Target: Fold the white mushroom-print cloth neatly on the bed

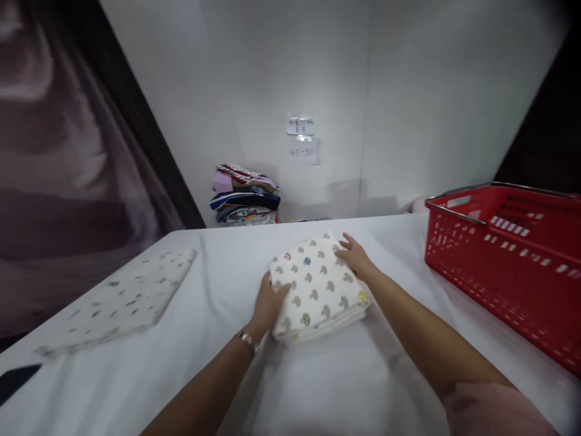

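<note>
A white folded cloth (313, 278) with grey mushrooms and a few coloured ones is between my two hands above the middle of the table. My left hand (267, 303) grips its left edge, thumb lying over the top and the other fingers mostly hidden. At the far right edge, my right hand (358, 259) holds the cloth with one digit on top; other fingers stretch past the edge. The front side shows several stacked layers. On the left part of the table lies another folded white cloth (131, 293) with small dark prints, apart from both hands.
A red plastic basket (490, 266) with metal handles stands on the right of the white-covered table (227, 272). Behind the far edge rises a pile of folded clothes (247, 200). Paper signs (303, 151) hang on the wall. A dark flat thing (18, 380) lies at the near left.
</note>
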The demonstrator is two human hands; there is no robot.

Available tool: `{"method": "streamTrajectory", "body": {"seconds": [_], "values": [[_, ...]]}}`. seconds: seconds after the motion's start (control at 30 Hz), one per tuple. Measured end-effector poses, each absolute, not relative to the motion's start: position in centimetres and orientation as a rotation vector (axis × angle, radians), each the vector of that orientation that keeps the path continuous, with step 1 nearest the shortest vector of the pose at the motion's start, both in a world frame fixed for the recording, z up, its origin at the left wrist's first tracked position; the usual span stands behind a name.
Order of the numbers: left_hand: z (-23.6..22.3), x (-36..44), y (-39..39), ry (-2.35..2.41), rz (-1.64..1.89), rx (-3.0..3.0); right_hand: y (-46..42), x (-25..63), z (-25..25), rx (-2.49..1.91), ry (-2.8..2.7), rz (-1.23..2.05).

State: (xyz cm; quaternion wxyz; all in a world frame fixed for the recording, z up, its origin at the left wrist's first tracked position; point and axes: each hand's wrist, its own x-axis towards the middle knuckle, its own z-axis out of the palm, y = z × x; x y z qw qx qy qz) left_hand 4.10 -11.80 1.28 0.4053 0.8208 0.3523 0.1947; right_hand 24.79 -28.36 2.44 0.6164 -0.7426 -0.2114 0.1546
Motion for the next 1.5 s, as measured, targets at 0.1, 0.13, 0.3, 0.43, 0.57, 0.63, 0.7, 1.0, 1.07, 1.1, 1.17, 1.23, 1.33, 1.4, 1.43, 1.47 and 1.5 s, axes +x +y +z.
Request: {"method": "streamTrajectory", "body": {"seconds": [0.1, 0.13, 0.3, 0.43, 0.57, 0.63, 0.7, 1.0, 1.07, 1.1, 1.17, 1.23, 1.33, 1.4, 1.43, 1.47, 1.5], "values": [[1.0, 6.4, -11.0, 0.975, 0.391, 2.044, -27.6, 26.6, 1.5, -1.949, -0.527, 0.276], [0.7, 6.8, -10.8, 0.972, 0.378, 2.037, -27.7, 26.8, 0.9, -1.986, -0.545, 0.278], [-0.6, 5.4, -10.6, 0.872, 0.457, 2.045, -30.2, 25.0, -1.1, -2.081, -0.633, 0.195], [-0.1, 2.5, -11.7, 0.59, 0.663, 2.309, -33.2, 21.7, -0.7, -2.091, -0.834, -0.017], [0.6, 0.4, -13.3, 0.085, 0.673, 2.565, -35.1, 18.6, 0.4, -2.047, -1.303, -0.028], [0.6, 0.0, -13.8, -0.024, 0.571, 2.623, -35.5, 17.9, 0.9, -2.063, -1.441, -0.006], [0.6, 0.0, -14.0, -0.041, 0.518, 2.66, -35.5, 17.7, 1.1, -2.088, -1.516, -0.034], [1.1, 0.6, -14.2, -0.056, 0.512, 2.733, -35.3, 18.1, 1.4, -2.14, -1.619, -0.008], [1.2, 0.8, -14.3, -0.045, 0.508, 2.728, -35.2, 18.1, 1.4, -2.146, -1.606, -0.016], [1.2, 0.9, -14.4, -0.041, 0.506, 2.726, -35.2, 18.0, 1.4, -2.149, -1.602, -0.027], [1.2, 1.0, -14.5, -0.04, 0.508, 2.722, -35.2, 17.9, 1.5, -2.166, -1.591, -0.067], [1.1, 1.1, -14.6, -0.041, 0.52, 2.724, -35.4, 17.9, 1.3, -2.188, -1.583, -0.118], [0.8, 1.1, -14.8, -0.053, 0.536, 2.743, -35.7, 17.9, 0.9, -2.188, -1.604, -0.133], [0.6, 1.0, -14.9, -0.066, 0.535, 2.76, -35.9, 17.9, 0.6, -2.172, -1.619, -0.096], [0.6, 1.0, -14.9, -0.074, 0.526, 2.768, -36.0, 17.8, 0.6, -2.161, -1.622, -0.073], [0.6, 1.0, -14.9, -0.08, 0.516, 2.774, -36.1, 17.8, 0.6, -2.148, -1.627, -0.053], [0.7, 1.0, -14.9, -0.084, 0.504, 2.78, -36.2, 17.8, 0.7, -2.133, -1.637, -0.04]]}}
